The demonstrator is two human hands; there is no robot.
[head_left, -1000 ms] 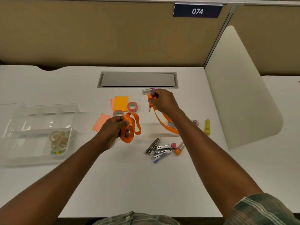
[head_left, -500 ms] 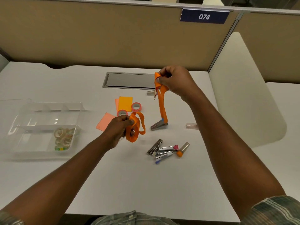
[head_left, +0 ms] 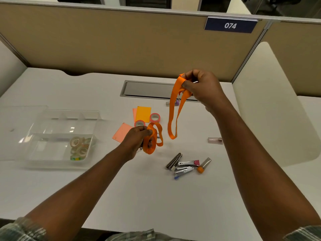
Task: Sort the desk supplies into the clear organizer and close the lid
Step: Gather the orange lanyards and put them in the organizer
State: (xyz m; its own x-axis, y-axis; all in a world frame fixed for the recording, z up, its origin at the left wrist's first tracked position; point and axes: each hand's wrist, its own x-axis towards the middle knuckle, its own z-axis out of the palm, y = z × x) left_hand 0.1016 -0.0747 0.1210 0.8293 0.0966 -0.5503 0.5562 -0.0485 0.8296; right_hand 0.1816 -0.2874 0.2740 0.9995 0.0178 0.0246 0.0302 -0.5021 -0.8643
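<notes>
- The right hand [head_left: 202,87] is raised above the desk [head_left: 139,197], in front of the grey cable hatch [head_left: 147,88]; its thumb and fingertips pinch the top of a long orange ribbon loop [head_left: 172,117], which hangs down between the two hands.
- The left hand [head_left: 136,140] sits lower; its fingers curl round a bunched orange ribbon [head_left: 157,136], with loops sticking out to the right of the fist; I cannot tell whether the two ribbons are one strip.
- The clear organizer [head_left: 52,162] stands open at the left of the desk, well apart from both hands; tape rolls [head_left: 79,147] lie in its near right compartment.
- Loose on the desk: an orange sticky note [head_left: 143,114] and a pink note [head_left: 121,133]; two pink-edged tape rolls [head_left: 155,117] beside them; a cluster of staplers [head_left: 182,166] touching an orange-capped tube [head_left: 204,165]; a small clear case [head_left: 215,140] near the right forearm.
</notes>
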